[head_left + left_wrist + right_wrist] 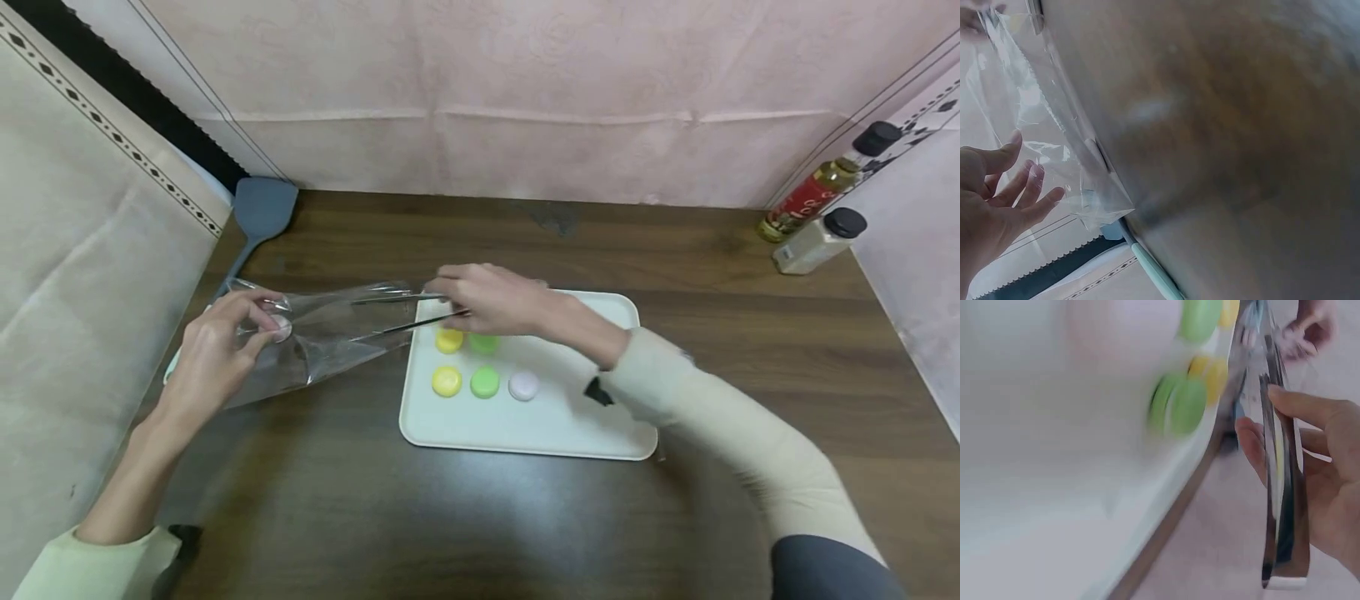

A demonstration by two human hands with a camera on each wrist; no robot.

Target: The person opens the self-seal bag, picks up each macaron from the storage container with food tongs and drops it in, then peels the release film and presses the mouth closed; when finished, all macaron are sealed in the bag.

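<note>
My left hand point(217, 342) grips a clear plastic bag point(330, 329) at its left part, with a pale round piece, apparently a macaron point(282, 327), at the fingertips. Whether plastic lies between fingers and piece I cannot tell. In my right hand point(498, 298) are metal tongs point(1297, 519), their two arms apart and pointing left into the bag's mouth. Below that hand, a white tray point(540, 437) bears yellow macarons point(447, 381), green macarons point(484, 382) and a lilac one point(523, 386).
A blue-grey spatula point(264, 208) lies at the back left, its handle passing behind the bag. An oil bottle point(813, 196) and a black-capped jar point(817, 242) stand at the back right. Pale cloth point(487, 100) borders the wooden table point(337, 500).
</note>
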